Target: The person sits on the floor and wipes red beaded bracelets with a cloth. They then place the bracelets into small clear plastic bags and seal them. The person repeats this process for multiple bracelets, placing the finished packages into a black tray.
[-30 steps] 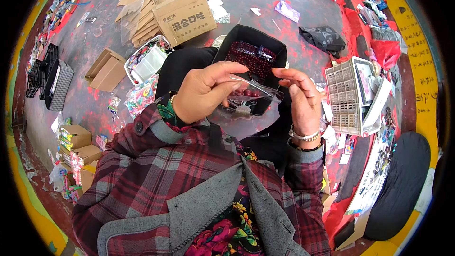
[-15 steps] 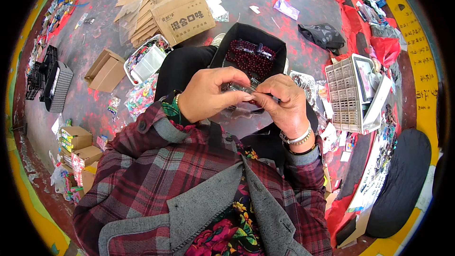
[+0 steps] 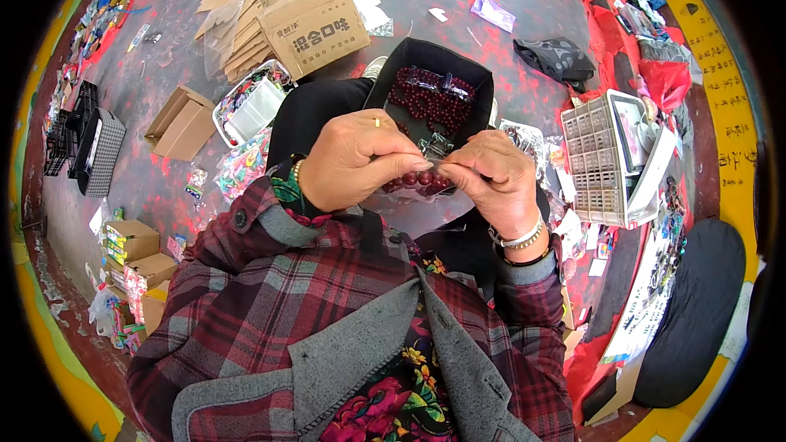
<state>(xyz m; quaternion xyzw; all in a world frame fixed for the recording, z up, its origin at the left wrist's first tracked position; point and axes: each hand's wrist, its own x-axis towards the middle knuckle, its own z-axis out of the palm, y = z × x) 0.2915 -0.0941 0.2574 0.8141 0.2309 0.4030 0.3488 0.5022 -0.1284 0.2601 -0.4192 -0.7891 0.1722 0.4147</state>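
Note:
My left hand (image 3: 356,162) and my right hand (image 3: 495,180) meet above my lap, thumbs and fingers pinched close together. Between their fingertips is a thin piece of clear plastic, apparently the mouth of a small bag (image 3: 439,165). Large dark red beads (image 3: 419,182) show just below the fingertips; whether they are inside the plastic is hard to see. Beyond the hands, a black open box (image 3: 471,65) holds strings of small dark red beads (image 3: 434,106). A shiny clear packet (image 3: 435,145) lies at its near end, partly behind my fingers.
A white basket of small goods (image 3: 250,110) and brown cartons (image 3: 315,29) are to the left of the box. A pale plastic crate (image 3: 594,155) stands at right, near a black bag (image 3: 557,61). Small boxes (image 3: 135,241) sit at far left; a black cushion-like shape (image 3: 692,311) lies at right.
My hands have turned the held plastic, and the large dark red beads now show under my fingertips. My left hand has shifted slightly left, and more of the box's inside is visible.

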